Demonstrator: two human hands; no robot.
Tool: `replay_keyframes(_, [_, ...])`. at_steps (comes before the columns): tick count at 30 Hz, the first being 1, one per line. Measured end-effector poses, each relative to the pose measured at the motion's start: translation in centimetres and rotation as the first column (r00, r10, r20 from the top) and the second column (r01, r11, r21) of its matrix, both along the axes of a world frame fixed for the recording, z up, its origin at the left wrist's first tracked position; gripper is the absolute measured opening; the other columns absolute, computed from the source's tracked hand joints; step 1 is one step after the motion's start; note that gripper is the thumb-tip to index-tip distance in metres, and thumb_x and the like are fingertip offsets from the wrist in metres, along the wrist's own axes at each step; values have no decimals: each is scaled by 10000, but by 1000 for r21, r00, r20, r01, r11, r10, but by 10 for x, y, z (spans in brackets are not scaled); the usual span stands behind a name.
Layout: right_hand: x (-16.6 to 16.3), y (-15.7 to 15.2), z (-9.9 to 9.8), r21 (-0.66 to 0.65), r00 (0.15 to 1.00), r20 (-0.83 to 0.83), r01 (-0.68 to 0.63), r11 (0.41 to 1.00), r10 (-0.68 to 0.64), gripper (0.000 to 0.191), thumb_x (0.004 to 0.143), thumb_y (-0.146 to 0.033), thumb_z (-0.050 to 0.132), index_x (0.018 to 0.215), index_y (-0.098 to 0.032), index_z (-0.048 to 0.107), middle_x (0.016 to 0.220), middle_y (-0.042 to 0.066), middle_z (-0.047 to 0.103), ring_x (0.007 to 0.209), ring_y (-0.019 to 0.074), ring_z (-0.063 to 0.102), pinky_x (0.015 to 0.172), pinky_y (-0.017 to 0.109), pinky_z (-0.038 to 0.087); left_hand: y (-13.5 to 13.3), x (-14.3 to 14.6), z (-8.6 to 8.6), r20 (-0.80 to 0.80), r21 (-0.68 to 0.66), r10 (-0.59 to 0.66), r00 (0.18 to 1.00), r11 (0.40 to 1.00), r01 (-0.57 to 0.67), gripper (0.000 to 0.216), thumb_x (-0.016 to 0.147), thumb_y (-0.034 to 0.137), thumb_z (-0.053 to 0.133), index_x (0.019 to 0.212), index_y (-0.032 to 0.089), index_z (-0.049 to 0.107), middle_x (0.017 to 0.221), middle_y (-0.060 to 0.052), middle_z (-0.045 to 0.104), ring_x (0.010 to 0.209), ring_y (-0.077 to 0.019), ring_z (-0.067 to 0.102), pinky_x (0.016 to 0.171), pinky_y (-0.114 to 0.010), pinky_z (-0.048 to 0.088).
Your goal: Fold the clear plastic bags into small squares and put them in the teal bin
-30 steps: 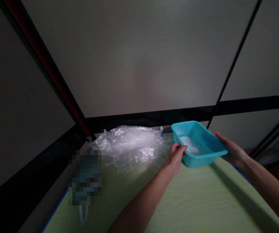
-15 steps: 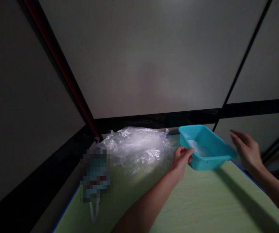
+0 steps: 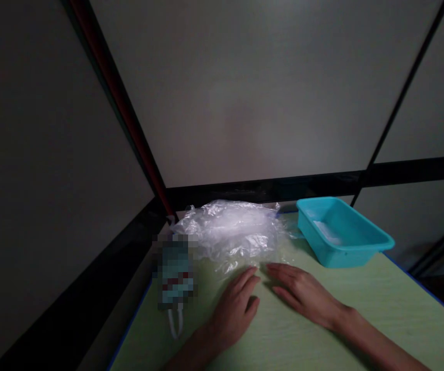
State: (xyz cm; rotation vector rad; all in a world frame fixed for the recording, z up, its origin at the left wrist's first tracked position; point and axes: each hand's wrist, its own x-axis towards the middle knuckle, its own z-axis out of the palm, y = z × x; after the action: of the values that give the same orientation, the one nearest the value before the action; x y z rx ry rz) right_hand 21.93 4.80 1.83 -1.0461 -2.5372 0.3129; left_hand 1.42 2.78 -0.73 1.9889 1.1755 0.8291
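Note:
My left hand (image 3: 234, 309) and my right hand (image 3: 302, 292) both lie flat on the light green table (image 3: 322, 330), fingers stretched out and holding nothing. Their fingertips reach toward the near edge of a heap of clear crumpled plastic bags (image 3: 231, 232) at the back of the table. A turquoise plastic tub (image 3: 341, 238) with something white inside stands on the table at the back right, apart from both hands.
A blurred-out blue object (image 3: 175, 275) with a white cord lies at the table's left edge. Grey partition walls with black rails close off the back and left. The table's blue-edged right side drops off at the far right.
Both hands let go of the turquoise tub, which now rests on the table. They moved left and down, and now lie flat in front of the plastic bags.

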Motion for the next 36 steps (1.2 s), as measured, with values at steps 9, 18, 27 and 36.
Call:
replay_keyframes(9, [-19,36,-18,1,985,88,148,989,-147,422,868,-355,434,1202,-115,526,1373,166,365,1277,317,273,1018,524,221,1,-10,-4,-437,233,-24,899,962,139,463,841,196,462,1297,211,378,1371,-40,377,1276,-191,298,1069,-422,237])
replay_keyframes(18, [-18,55,15,-25,985,-4,171,985,-172,448,894,-364,362,1206,-83,518,1275,152,499,1191,256,433,1002,411,321,-4,-11,-3,-356,240,12,934,968,79,401,824,159,468,1224,190,464,1343,-48,412,1261,-183,323,1054,-371,287])
replay_keyframes(27, [-14,52,32,-53,975,-124,180,982,-185,406,895,-385,365,1147,-123,546,1213,130,559,1108,246,519,948,403,389,-2,-10,-7,-138,203,42,990,979,-13,372,773,72,455,1110,205,541,1250,-40,498,1175,-176,428,1016,-354,341])
replay_keyframes(36, [-10,37,51,-34,958,-216,184,982,-187,443,891,-378,387,1263,-142,435,1294,115,488,1186,235,443,994,426,341,-2,-8,-2,-40,180,39,998,983,-31,365,744,42,451,1041,211,579,1172,-37,547,1108,-179,480,983,-352,368])
